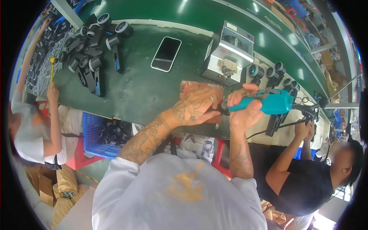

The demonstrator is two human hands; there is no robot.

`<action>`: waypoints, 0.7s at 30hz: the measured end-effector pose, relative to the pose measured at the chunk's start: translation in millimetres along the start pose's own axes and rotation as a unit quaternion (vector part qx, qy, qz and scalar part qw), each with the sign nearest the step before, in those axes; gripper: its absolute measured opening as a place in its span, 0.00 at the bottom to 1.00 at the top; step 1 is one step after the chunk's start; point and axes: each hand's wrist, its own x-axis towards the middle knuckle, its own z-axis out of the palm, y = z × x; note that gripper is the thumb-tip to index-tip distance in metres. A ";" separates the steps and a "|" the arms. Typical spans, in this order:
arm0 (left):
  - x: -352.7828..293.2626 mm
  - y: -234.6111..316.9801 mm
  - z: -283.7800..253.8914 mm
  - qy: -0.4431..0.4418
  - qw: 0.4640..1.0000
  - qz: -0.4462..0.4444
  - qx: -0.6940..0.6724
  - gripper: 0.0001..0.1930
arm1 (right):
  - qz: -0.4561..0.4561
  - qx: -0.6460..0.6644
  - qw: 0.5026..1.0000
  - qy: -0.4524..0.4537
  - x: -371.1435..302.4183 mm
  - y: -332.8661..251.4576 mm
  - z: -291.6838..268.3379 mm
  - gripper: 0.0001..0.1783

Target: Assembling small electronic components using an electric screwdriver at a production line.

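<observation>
My right hand (245,105) grips a teal electric screwdriver (276,102) held nearly level, its tip pointing left. That tip meets the fingers of my left hand (197,105), which are bent and pressed together over a worn reddish pad (188,87). Whatever the left fingers hold is hidden beneath them. Just beyond the hands stands a silver boxy machine (224,63) with an opening on top. Close to the screwdriver lies a black part with a round head (256,71).
Black round-headed parts (90,63) lie in a heap at the left. A phone (166,53) rests on the green table (142,92). A blue crate (92,134) of parts stands below the front edge. Co-workers sit left and right; a cable (268,131) trails on the right.
</observation>
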 end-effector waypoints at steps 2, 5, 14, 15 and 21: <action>-0.7 7.3 0.8 0.012 0.999 -0.012 0.042 0.14 | 0.003 0.000 1.000 0.004 -0.7 0.7 -1.6 0.43; -2.7 8.1 5.0 0.050 0.991 0.008 0.121 0.17 | 0.008 0.011 1.000 0.002 -0.8 0.9 -1.9 0.43; 7.1 2.4 1.1 0.060 0.992 -0.010 0.110 0.16 | -0.001 -0.005 1.000 0.002 14.4 1.1 0.6 0.42; 9.9 0.2 -1.1 0.042 0.994 -0.039 0.095 0.16 | -0.003 -0.004 1.000 -0.003 23.9 2.0 0.2 0.42; 10.7 -15.7 -5.2 -0.032 0.990 -0.025 0.132 0.21 | -0.085 -0.096 0.992 0.006 79.1 14.6 17.5 0.32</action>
